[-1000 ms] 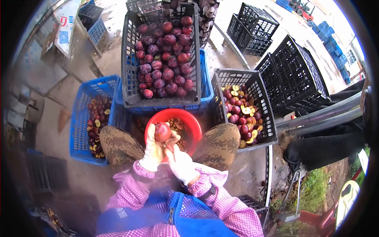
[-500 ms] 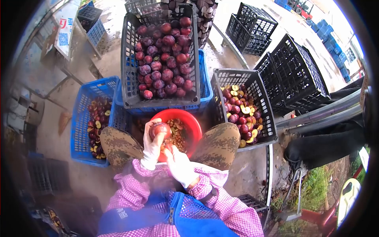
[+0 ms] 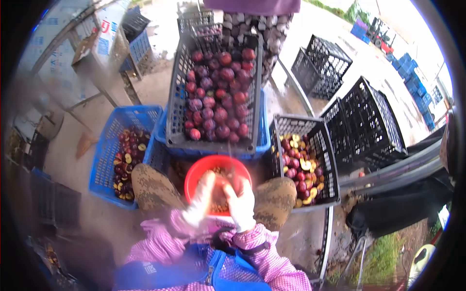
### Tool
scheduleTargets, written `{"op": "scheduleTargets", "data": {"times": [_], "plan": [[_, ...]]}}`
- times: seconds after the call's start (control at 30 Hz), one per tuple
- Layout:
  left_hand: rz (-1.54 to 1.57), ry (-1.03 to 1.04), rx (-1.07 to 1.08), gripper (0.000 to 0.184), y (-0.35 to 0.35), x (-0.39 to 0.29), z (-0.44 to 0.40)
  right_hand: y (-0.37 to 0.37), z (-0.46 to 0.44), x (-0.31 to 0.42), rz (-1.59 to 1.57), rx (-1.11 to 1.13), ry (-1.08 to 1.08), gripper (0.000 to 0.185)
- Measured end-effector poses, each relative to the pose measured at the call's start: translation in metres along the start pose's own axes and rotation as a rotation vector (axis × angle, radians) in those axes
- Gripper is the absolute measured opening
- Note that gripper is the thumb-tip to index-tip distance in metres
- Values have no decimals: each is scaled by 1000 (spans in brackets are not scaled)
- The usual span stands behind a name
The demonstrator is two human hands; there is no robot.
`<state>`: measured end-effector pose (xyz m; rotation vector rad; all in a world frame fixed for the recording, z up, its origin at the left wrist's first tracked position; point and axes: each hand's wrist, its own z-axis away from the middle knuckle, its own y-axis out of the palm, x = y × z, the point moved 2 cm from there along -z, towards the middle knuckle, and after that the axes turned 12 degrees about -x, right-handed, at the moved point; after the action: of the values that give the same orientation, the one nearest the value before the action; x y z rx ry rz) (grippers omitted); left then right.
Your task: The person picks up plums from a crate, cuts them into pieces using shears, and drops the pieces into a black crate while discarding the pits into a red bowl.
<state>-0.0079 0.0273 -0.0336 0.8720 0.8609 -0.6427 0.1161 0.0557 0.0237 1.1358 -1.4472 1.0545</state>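
Both my hands, in white gloves, are over a red bowl [image 3: 193,173] between my knees. Brownish plum pits [image 3: 219,207] lie inside it. My right hand [image 3: 242,208] is closed around a dark reddish plum [image 3: 240,183], smeared by motion. My left hand [image 3: 200,201] is beside it at the bowl's left side, its fingers too blurred to read. Just beyond the bowl, a black crate [image 3: 171,116] of whole plums [image 3: 213,104] rests on a blue crate [image 3: 266,121].
Cut plums fill part of a blue crate [image 3: 104,160] at left and a black crate [image 3: 335,179] at right. Stacked black crates [image 3: 369,123] stand farther right. Beyond the plums, a person in patterned trousers [image 3: 272,36] stands close. A metal rail [image 3: 388,160] runs at right.
The view has tilted up, so the crates sit lower. My left hand has left its raised hold on a plum and dropped nearer the bowl; my right hand has moved right.
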Motion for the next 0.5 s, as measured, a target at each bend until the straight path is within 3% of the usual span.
{"op": "scheduleTargets", "data": {"times": [0.03, 0.07, 0.1, 0.17, 0.2, 0.23, 0.27, 0.3, 0.33, 0.37, 0.43, 0.5], "plan": [[-454, 202, 7, 28, 0, -1, 3, -3, -2, 16, 190, 34, -52, 24], [-847, 899, -22, 26, -4, 10, 12, -1, -4, 6, 151, 59, 26, 28], [-1094, 1278, -194, 24, 4, 4, 26, -1, -6, 9, 165, 74, 104, 29], [-941, 860, -22, 28, 8, -9, 45, -2, -3, 0, 243, 117, 175, 30], [-1047, 1025, 8, 25, 7, -11, 43, -3, 0, 0, 340, 103, 117, 25], [-1026, 1076, -94, 22, 5, -1, 43, -1, 2, 3, 428, 97, 48, 21], [-1021, 996, -111, 21, -1, 21, 41, 1, 5, 0, 436, 78, -5, 33], [-1020, 919, -153, 21, -6, 32, 37, -2, 8, 3, 442, 42, -88, 32], [-884, 754, -81, 22, 1, 19, 38, -1, 9, 2, 324, 10, 26, 30], [-739, 606, -21, 23, 9, 5, 38, 0, 7, -7, 293, -7, -77, 27], [-677, 565, -60, 25, 3, 31, 17, 4, 6, -7, 264, -46, -161, 20], [462, -157, 159, 28, -1, 80, -3, 6, 6, -10, 323, 18, -224, 15]]}}
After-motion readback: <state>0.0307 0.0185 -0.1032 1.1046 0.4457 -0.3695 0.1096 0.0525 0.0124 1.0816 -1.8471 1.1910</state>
